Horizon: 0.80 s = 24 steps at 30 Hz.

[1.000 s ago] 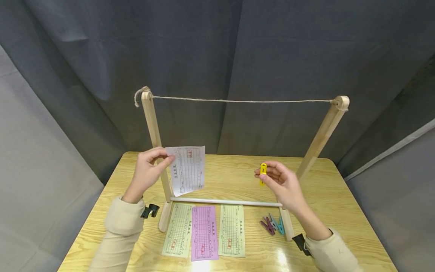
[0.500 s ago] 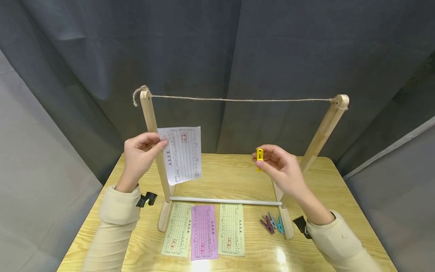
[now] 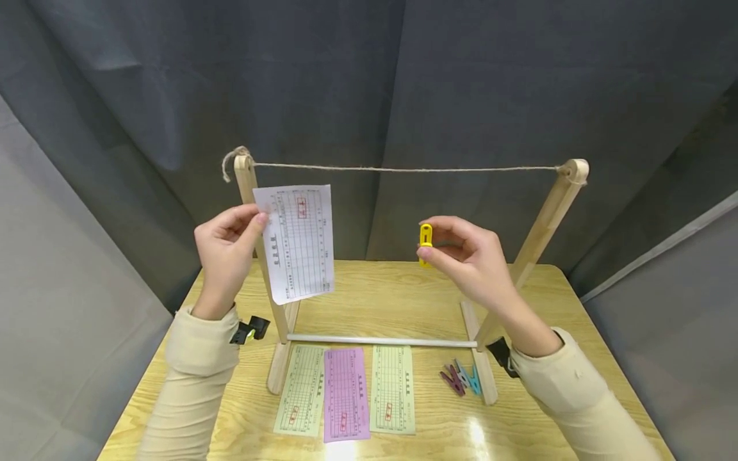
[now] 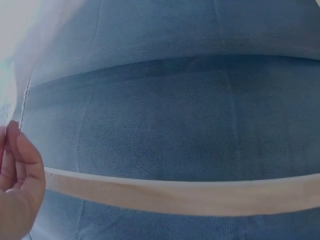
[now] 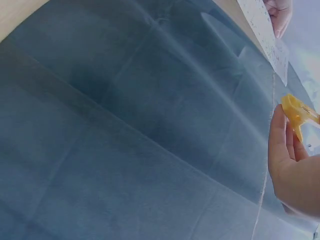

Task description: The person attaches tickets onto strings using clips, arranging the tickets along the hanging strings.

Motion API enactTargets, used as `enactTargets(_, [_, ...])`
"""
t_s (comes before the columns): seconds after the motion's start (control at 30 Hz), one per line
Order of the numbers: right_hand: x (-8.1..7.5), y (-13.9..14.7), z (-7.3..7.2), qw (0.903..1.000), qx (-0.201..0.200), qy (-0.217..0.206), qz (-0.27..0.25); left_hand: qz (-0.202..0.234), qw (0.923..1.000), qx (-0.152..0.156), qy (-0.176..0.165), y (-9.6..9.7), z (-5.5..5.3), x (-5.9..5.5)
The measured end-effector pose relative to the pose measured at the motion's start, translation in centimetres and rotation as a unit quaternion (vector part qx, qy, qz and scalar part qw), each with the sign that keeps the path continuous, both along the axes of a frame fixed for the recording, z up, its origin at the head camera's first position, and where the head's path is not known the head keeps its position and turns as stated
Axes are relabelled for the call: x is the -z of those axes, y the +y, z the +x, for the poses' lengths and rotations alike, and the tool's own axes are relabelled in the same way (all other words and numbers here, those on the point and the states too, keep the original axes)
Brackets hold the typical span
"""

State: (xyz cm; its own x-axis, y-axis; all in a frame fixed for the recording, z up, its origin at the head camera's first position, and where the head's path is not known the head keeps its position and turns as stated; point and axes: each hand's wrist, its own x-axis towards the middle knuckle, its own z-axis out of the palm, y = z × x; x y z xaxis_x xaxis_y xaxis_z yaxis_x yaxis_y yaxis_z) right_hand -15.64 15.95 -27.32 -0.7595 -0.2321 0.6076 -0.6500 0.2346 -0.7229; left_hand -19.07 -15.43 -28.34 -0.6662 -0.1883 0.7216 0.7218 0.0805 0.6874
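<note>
My left hand [image 3: 229, 246] pinches the left edge of a white printed slip [image 3: 302, 246] with a red stamp mark. The slip hangs in front of the left post, its top edge a little below the twine [image 3: 380, 169]. In the head view my right hand [image 3: 475, 256] holds a yellow clothespin [image 3: 425, 243] upright between thumb and fingers, right of the slip and apart from it. The right wrist view shows the yellow clothespin [image 5: 296, 112] from the side, below the slip's corner [image 5: 277, 55]. Part of the left hand [image 4: 22, 185] appears in the left wrist view; the grip itself is cut off there.
Twine runs between two wooden posts [image 3: 542, 237], joined low down by a white rod [image 3: 380, 341]. On the table [image 3: 438, 422] lie two green slips [image 3: 393, 384] with a purple slip [image 3: 346, 390] between them. Purple, grey and teal clothespins [image 3: 461, 378] lie near the right foot.
Both hands have risen toward the twine and shifted somewhat left, carrying the white slip and the yellow clothespin. The slips and clothespins on the table stay put.
</note>
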Motion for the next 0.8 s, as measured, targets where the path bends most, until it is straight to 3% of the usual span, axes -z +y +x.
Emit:
enactTargets(0.17, [-1.6, -0.9, -0.1, 0.9999, -0.011, 0.0, 0.004, 0.027, 0.9996, -0.001, 0.005, 0.3, -0.2, -0.5])
enactTargets(0.4, [-4.8, -2.6, -0.5, 0.9991, -0.036, 0.017, -0.015, 0.022, 0.9989, -0.04, 0.008, 0.5, -0.6, -1.1])
enactTargets(0.57, [-6.9, -3.9, -1.4, 0.998, -0.051, 0.03, -0.022, 0.017, 0.9986, -0.049, 0.009, 0.5, -0.7, -1.3])
enactTargets(0.8, [-8.9, -5.2, -2.7, 0.996, -0.072, -0.014, -0.051, 0.02, 0.9986, -0.049, 0.007, 0.3, -0.9, -1.2])
